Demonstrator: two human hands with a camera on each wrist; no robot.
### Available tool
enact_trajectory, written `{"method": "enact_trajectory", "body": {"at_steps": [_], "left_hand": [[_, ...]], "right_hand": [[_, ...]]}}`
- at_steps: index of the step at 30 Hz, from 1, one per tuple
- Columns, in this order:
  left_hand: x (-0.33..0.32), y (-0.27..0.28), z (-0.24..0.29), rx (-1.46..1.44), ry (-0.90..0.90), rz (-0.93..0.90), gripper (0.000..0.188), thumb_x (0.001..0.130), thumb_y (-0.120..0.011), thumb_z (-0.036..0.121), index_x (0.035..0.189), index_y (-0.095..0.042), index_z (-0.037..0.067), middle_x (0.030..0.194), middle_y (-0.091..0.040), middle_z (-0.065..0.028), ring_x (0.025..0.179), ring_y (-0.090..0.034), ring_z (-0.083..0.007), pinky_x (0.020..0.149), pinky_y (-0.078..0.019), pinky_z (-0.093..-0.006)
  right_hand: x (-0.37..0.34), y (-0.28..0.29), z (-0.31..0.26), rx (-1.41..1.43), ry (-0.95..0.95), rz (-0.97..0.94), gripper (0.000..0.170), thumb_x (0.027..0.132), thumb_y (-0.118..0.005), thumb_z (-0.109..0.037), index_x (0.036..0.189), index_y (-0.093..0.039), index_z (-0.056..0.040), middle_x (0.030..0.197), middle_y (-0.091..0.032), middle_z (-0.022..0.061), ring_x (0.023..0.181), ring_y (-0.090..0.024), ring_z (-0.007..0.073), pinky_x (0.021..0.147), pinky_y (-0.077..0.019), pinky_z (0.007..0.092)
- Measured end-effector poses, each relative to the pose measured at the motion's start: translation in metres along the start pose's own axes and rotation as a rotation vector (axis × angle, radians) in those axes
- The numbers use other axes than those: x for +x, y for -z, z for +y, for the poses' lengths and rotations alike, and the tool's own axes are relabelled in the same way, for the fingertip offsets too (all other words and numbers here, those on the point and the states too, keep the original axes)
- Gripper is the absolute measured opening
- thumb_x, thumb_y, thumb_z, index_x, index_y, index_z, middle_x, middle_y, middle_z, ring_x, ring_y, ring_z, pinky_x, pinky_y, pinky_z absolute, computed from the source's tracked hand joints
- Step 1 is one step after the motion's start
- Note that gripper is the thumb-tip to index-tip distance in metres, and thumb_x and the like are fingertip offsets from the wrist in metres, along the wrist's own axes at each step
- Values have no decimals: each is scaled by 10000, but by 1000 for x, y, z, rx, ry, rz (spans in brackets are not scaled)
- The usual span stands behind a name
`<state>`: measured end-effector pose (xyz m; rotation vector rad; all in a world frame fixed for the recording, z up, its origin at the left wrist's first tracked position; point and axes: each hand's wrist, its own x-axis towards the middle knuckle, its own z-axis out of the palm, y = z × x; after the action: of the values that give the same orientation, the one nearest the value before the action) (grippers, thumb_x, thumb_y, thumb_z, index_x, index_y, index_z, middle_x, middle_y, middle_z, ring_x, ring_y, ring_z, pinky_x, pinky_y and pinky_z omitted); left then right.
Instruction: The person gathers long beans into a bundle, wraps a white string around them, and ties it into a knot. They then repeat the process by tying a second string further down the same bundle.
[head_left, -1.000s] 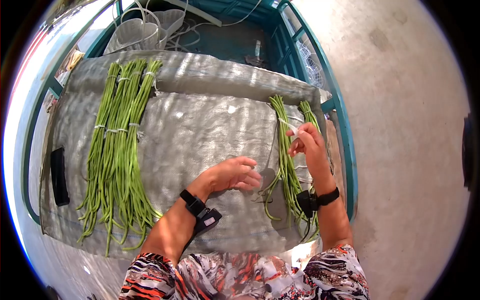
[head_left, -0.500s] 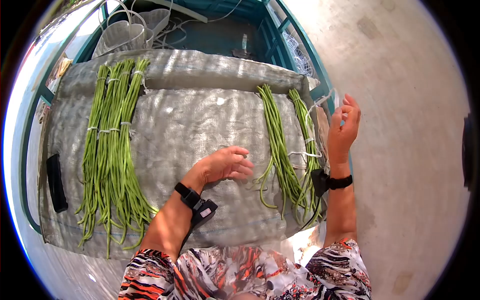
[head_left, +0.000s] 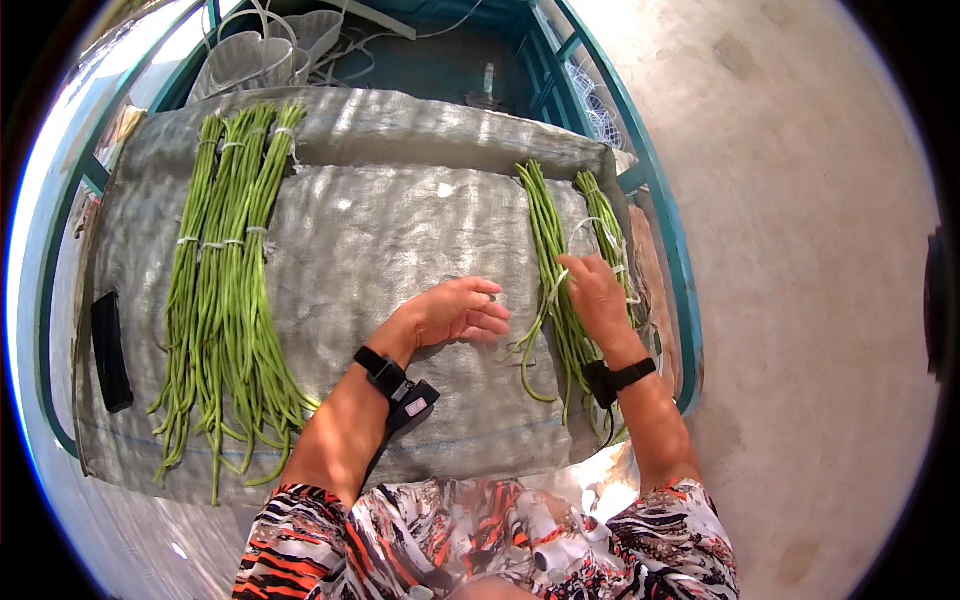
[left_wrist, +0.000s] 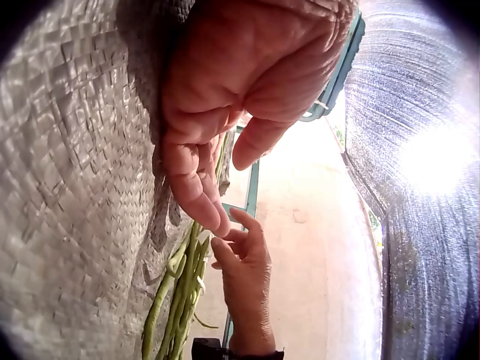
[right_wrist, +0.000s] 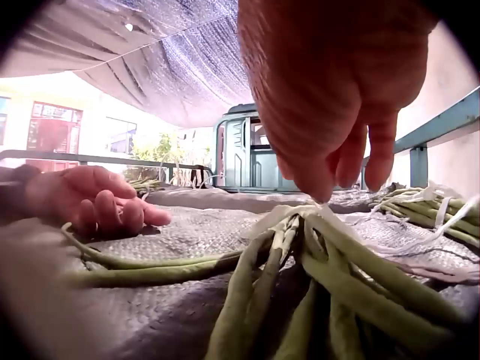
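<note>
My right hand (head_left: 597,300) is over a loose bundle of long green beans (head_left: 541,215), fingertips together, pinching a white plastic strip (head_left: 556,286). In the right wrist view, that strip crosses the beans right below the fingertips. My left hand (head_left: 455,312) rests on the grey woven sheet (head_left: 400,230), left of this bundle, fingers loosely bent and holding nothing. The left wrist view shows its palm (left_wrist: 247,82) beside the weave. Farther right lies a second bean bundle (head_left: 598,203) with white ties, partly hidden by my right hand.
Several tied bean bundles (head_left: 222,300) lie side by side on the sheet's left. A black strap-like piece (head_left: 112,350) is at the left edge. Teal rails (head_left: 672,260) border the cart bed. Clear plastic baskets (head_left: 240,65) and loose white strips stand at the back.
My right hand swung out past the right rail with the white strip, then came back left and down onto the loose bundle. The left hand has barely moved.
</note>
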<state>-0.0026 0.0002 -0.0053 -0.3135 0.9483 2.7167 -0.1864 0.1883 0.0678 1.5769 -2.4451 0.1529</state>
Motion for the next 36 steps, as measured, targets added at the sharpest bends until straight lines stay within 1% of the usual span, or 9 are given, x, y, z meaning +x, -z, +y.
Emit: {"method": "enact_trajectory", "body": {"at_steps": [8,13,16,19,26,29,31,34,36], "left_hand": [[-3,0,1,-22,-23,-25,415,946,-528,147,1304,-369,13,1159,-587,-210,1017,-639,-293,873,-546,-398],[-3,-1,0,-23,-31,-18,430,937,-551,163,1300,-379,10,1159,-588,-212,1019,-639,-292,875,-544,-397],[-3,-1,1,-11,-24,-13,432,936,-553,169,1298,-382,8,1161,-586,-214,1016,-639,-290,872,-545,-396],[-4,-2,1,-9,-24,-12,447,950,-476,121,1343,-318,-22,1188,-556,-240,1023,-631,-302,856,-545,-394],[-1,0,1,-22,-10,1,381,949,-492,127,1296,-388,11,1161,-585,-225,999,-644,-293,853,-551,-390],[-1,-1,1,-27,-14,-1,376,949,-490,121,1295,-392,13,1160,-587,-224,1000,-644,-292,851,-551,-389],[-4,-2,2,-30,-21,4,375,948,-493,124,1293,-395,14,1157,-589,-222,1000,-643,-292,850,-551,-389],[-4,-2,1,-10,-26,18,383,946,-507,139,1291,-399,12,1155,-590,-221,1001,-643,-292,851,-550,-386],[-5,-4,1,-25,-29,6,393,943,-517,148,1292,-399,10,1153,-592,-219,1003,-641,-291,851,-549,-384]], "right_hand": [[-5,3,1,-97,-60,206,33,811,-646,-133,825,-616,-134,852,-598,31,829,-603,238,658,-511,354],[-50,42,17,-31,-249,-269,76,824,-597,-128,889,-632,-114,876,-644,76,873,-618,297,707,-502,441],[-63,59,22,25,-287,-377,100,837,-598,-161,920,-638,-121,905,-651,94,898,-620,303,711,-498,444],[-53,44,45,48,-493,17,132,850,-603,-197,953,-645,-126,920,-653,105,909,-622,308,734,-493,444],[-35,-19,118,131,-708,110,200,850,-625,-234,995,-655,-100,1042,-662,136,934,-626,322,792,-488,424],[-28,-27,127,213,-702,94,211,827,-655,-274,980,-665,-128,951,-680,118,907,-632,307,770,-492,416],[-21,-17,107,32,-651,176,161,840,-641,-263,917,-652,-123,856,-680,113,810,-645,303,719,-491,426],[-16,9,62,281,-733,168,152,850,-630,-247,874,-633,-96,830,-671,112,806,-640,297,718,-489,439],[-28,-1,51,302,-526,162,165,870,-612,-248,899,-640,-88,861,-665,120,873,-624,309,761,-480,434]]}}
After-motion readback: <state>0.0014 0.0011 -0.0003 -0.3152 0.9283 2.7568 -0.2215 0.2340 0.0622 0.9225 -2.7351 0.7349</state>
